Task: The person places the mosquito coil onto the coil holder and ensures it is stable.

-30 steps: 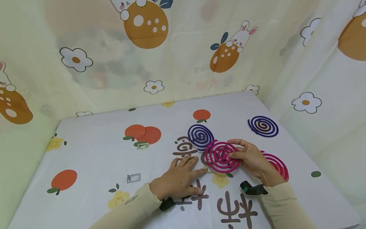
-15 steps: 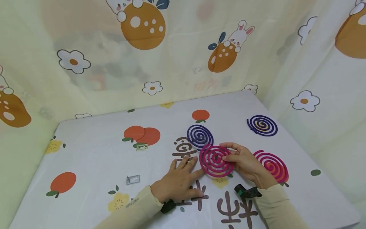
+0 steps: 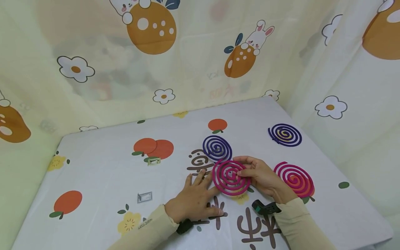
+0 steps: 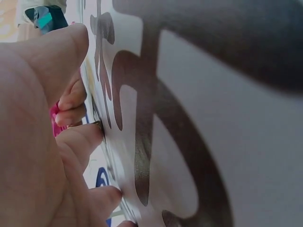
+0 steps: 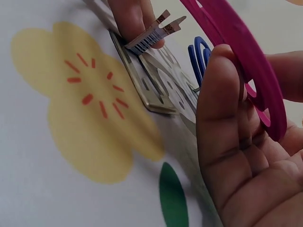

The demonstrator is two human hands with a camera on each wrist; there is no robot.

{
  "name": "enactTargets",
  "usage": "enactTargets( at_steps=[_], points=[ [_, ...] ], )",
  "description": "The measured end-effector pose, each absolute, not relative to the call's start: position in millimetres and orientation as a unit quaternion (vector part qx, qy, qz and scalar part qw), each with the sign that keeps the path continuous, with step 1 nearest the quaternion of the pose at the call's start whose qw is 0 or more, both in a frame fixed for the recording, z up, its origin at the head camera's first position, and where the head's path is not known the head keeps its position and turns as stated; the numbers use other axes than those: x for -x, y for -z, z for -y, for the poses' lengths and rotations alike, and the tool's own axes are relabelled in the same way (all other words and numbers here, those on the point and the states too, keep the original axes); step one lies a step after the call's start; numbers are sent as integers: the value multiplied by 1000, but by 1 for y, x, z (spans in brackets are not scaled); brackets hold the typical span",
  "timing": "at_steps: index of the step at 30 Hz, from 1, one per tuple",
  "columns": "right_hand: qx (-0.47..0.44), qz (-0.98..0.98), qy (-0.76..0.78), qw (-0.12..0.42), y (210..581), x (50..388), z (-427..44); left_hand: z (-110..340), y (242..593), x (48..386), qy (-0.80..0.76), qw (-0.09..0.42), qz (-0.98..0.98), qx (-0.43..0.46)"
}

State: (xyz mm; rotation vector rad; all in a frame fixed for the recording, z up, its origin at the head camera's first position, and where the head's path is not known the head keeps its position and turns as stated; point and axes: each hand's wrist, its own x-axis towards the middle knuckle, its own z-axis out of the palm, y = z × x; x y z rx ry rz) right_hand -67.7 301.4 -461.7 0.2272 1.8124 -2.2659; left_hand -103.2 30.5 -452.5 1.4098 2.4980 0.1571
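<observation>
Tabletop below pink coil, right hand

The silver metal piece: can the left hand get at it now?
Probably yes: the left hand grips nothing, and no other object stands between it and the silver metal piece.

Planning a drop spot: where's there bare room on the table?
Widest: the left of the table, from the gold stand and silver stand to the left edge. Smaller: between the middle blue coil and far-right blue coil. Crowded: centre, where left hand, right hand, held pink coil and third stand bunch near the middle blue coil.
</observation>
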Motion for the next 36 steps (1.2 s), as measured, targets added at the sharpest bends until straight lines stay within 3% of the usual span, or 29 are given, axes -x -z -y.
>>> enactTargets(
  at_steps=[36],
  points=[
    [-42,-622,768,148,466,72,-297,-36,452,101,-41,148,-864,-479]
  ],
)
